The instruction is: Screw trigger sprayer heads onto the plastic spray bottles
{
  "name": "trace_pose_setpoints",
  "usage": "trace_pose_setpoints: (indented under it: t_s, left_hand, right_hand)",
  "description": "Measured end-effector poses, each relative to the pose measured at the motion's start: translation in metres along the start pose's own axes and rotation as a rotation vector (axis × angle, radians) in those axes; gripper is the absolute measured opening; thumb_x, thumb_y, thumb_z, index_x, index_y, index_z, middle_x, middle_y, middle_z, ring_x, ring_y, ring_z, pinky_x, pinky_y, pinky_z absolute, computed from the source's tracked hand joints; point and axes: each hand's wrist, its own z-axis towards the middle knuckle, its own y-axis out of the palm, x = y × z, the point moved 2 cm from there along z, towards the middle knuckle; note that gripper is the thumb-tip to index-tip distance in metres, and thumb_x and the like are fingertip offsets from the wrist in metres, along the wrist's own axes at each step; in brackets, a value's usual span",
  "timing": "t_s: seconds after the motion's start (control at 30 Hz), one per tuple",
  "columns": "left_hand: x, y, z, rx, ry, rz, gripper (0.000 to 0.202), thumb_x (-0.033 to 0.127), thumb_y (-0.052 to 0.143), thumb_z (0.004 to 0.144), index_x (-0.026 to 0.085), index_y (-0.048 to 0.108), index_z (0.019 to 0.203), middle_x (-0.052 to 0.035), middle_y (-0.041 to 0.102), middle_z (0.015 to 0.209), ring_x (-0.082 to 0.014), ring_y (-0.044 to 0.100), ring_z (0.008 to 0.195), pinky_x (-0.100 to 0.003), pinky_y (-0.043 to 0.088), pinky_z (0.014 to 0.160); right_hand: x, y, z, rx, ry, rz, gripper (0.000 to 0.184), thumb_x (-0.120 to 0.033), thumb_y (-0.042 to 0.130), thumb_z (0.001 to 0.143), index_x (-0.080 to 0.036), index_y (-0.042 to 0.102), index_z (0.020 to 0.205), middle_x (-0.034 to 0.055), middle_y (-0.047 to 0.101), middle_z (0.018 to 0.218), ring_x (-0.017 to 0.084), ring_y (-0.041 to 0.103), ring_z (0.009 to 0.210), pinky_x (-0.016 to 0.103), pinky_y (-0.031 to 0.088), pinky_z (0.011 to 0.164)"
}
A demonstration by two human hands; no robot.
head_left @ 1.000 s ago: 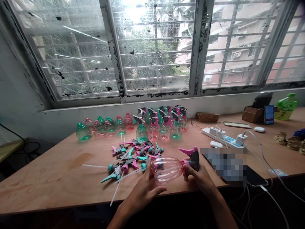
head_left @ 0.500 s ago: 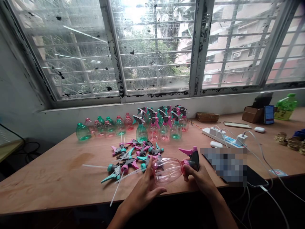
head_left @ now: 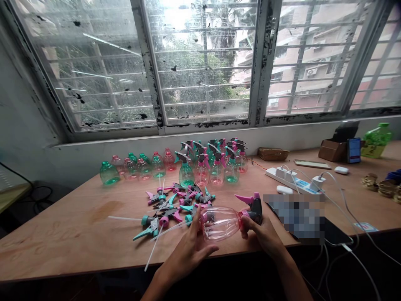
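A clear pink spray bottle (head_left: 221, 224) lies sideways in the air near the table's front edge, between my two hands. My left hand (head_left: 191, 246) holds it by its base, fingers behind and thumb below. At the neck, my right hand (head_left: 261, 234) grips the pink collar and the black spray head (head_left: 256, 210), whose pink trigger points up and left. Just left of the bottle lies a pile of loose spray heads (head_left: 169, 213) in black, pink and teal, with white dip tubes. Behind it stand several bottles fitted with spray heads (head_left: 186, 172).
Bottles without heads (head_left: 109, 173) stand in a group at the back left. On the right are a white power strip (head_left: 293, 179) with cables, a black phone (head_left: 336, 230), a brown box (head_left: 333, 149) and a green jug (head_left: 376, 140). Windows run along the wall behind.
Almost nothing differs. The bottle has turned or shifted very slightly between my hands, which keep the same places.
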Motion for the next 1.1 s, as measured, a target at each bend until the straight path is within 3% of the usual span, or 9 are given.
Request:
trace_pose_setpoints:
  t_s: [0.1,0.23,0.33,0.47,0.6,0.67,0.8,0.97,1.1]
  left_hand:
    - [0.0026,-0.0016,-0.0010,-0.006,-0.012,-0.009,0.116,0.044,0.074,0.089,0.036,-0.017,0.161,-0.0101,0.018,0.173,-0.0342,0.024,0.157,-0.054,0.018,0.128]
    - [0.0042,-0.0016,-0.0017,-0.016,-0.011,-0.060,0.110,0.045,0.072,0.091,0.035,-0.011,0.162,-0.0096,0.017,0.173,-0.0332,0.031,0.154,-0.051,0.028,0.126]
    - [0.0027,-0.0004,-0.0012,-0.004,-0.008,-0.063,0.107,0.041,0.072,0.092,0.039,-0.009,0.162,-0.0079,0.011,0.174,-0.0329,0.039,0.151,-0.049,0.033,0.124]
    - [0.0012,0.0014,0.0002,-0.008,0.008,-0.084,0.104,0.035,0.069,0.094,0.042,-0.011,0.161,-0.0075,0.015,0.174,-0.0311,0.049,0.144,-0.049,0.037,0.122]
    - [0.0028,0.0008,0.0001,0.008,-0.014,-0.115,0.118,0.039,0.078,0.088,0.040,-0.015,0.161,-0.0096,0.016,0.173,-0.0335,0.047,0.145,-0.049,0.040,0.121]
    - [0.0044,0.0003,-0.0003,-0.008,-0.021,-0.154,0.115,0.043,0.075,0.090,0.038,-0.015,0.161,-0.0105,0.019,0.172,-0.0333,0.047,0.145,-0.049,0.041,0.120]
    - [0.0054,-0.0005,-0.0004,-0.024,0.001,-0.135,0.103,0.045,0.070,0.093,0.038,-0.006,0.163,-0.0084,0.013,0.174,-0.0335,0.042,0.149,-0.048,0.037,0.122]
    - [0.0006,0.0005,0.0000,-0.015,-0.004,-0.096,0.102,0.042,0.066,0.096,0.040,-0.013,0.161,-0.0087,0.019,0.173,-0.0316,0.046,0.146,-0.050,0.034,0.123]
    - [0.0011,-0.0011,-0.0010,-0.007,-0.019,-0.022,0.113,0.045,0.073,0.091,0.037,-0.016,0.161,-0.0090,0.020,0.173,-0.0341,0.029,0.155,-0.054,0.020,0.127]
  right_hand:
    - [0.0002,0.0003,0.0000,-0.004,-0.001,-0.005,0.038,-0.053,0.077,0.086,-0.018,0.068,0.072,0.0021,0.069,0.061,0.019,0.062,0.051,0.031,0.050,0.055]
    - [0.0001,0.0001,-0.0006,-0.004,-0.005,-0.015,0.038,-0.051,0.076,0.088,-0.018,0.068,0.071,0.0016,0.068,0.060,0.018,0.061,0.050,0.031,0.049,0.056]
    - [-0.0002,-0.0001,-0.0007,-0.011,-0.011,-0.025,0.038,-0.050,0.075,0.089,-0.018,0.068,0.071,0.0015,0.067,0.060,0.018,0.061,0.051,0.030,0.048,0.057]
    - [0.0005,-0.0003,-0.0003,-0.010,-0.005,-0.023,0.039,-0.052,0.075,0.088,-0.018,0.067,0.071,0.0020,0.067,0.060,0.018,0.060,0.051,0.031,0.048,0.056]
    - [0.0006,0.0001,-0.0001,0.005,0.004,-0.017,0.039,-0.054,0.077,0.086,-0.018,0.067,0.073,0.0021,0.068,0.060,0.018,0.060,0.050,0.031,0.049,0.055]
    - [0.0003,0.0004,-0.0002,0.003,0.001,-0.012,0.038,-0.053,0.077,0.086,-0.018,0.067,0.073,0.0020,0.068,0.061,0.018,0.061,0.050,0.031,0.049,0.055]
    - [-0.0001,0.0004,-0.0004,-0.001,-0.013,-0.010,0.036,-0.050,0.076,0.088,-0.018,0.068,0.075,0.0019,0.069,0.059,0.018,0.062,0.050,0.030,0.049,0.055]
    - [-0.0004,0.0002,-0.0008,0.010,-0.005,0.018,0.034,-0.049,0.077,0.087,-0.017,0.069,0.084,0.0018,0.069,0.060,0.019,0.061,0.049,0.031,0.050,0.053]
    - [-0.0021,0.0008,-0.0003,-0.008,-0.017,0.001,0.036,-0.049,0.075,0.089,-0.016,0.072,0.077,0.0039,0.070,0.060,0.018,0.062,0.051,0.030,0.050,0.053]
